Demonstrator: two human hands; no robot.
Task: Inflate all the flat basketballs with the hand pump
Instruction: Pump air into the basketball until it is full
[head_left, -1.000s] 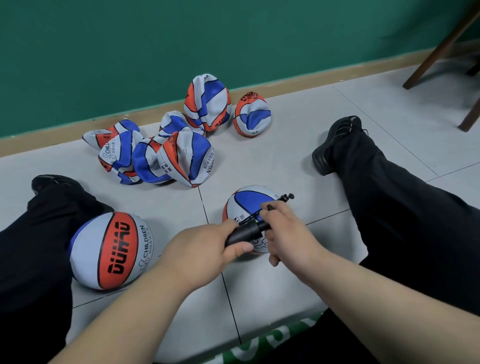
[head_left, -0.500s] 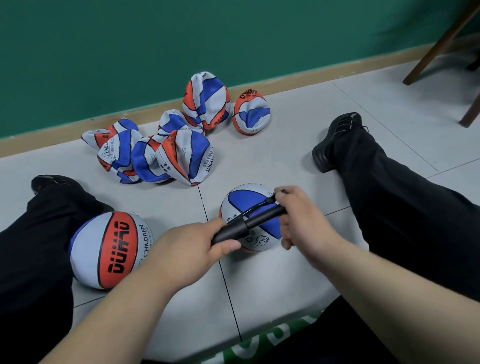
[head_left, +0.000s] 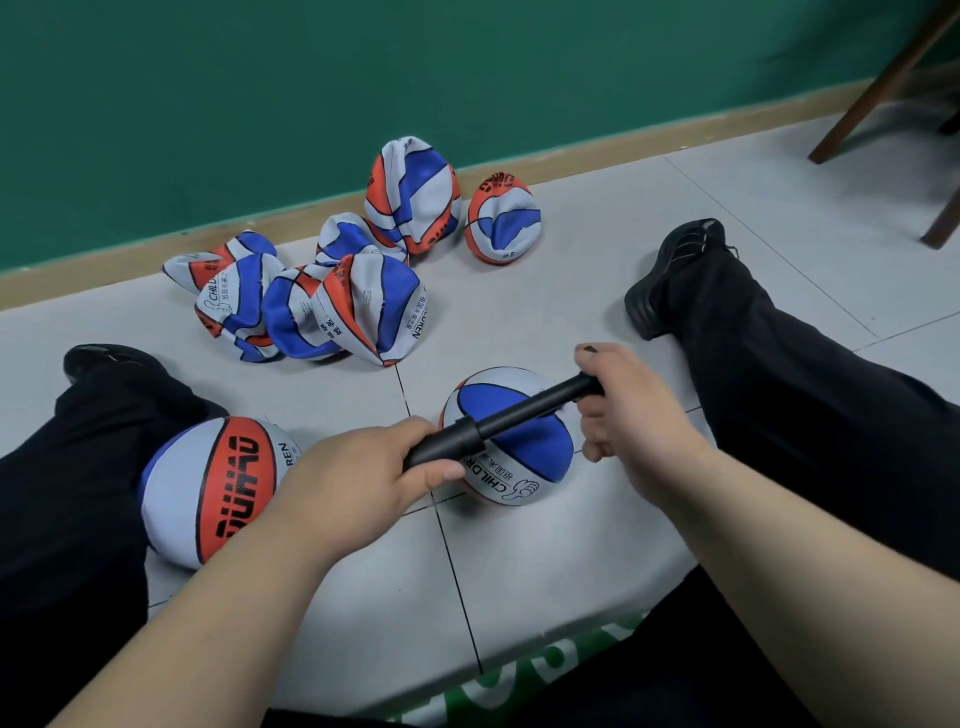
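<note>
While the left hand (head_left: 358, 488) closes around the thick black barrel of the hand pump (head_left: 519, 413), the right hand (head_left: 631, 410) grips its other end, with the fingers curled around the handle. The pump lies slanted between both hands, drawn out long. It crosses just above a small blue, white and orange basketball (head_left: 530, 447), which rests on the tiled floor (head_left: 545, 312) between the hands. How the pump joins this ball I cannot tell, because that place is hidden. Just left of the left hand, a round inflated basketball (head_left: 223, 488) with black letters leans against the person's left leg (head_left: 78, 467). Well beyond both hands, near the green wall (head_left: 260, 104), a heap of flat basketballs (head_left: 363, 306) lies crumpled. The right leg (head_left: 805, 389) stretches out to the right of the right hand.
</note>
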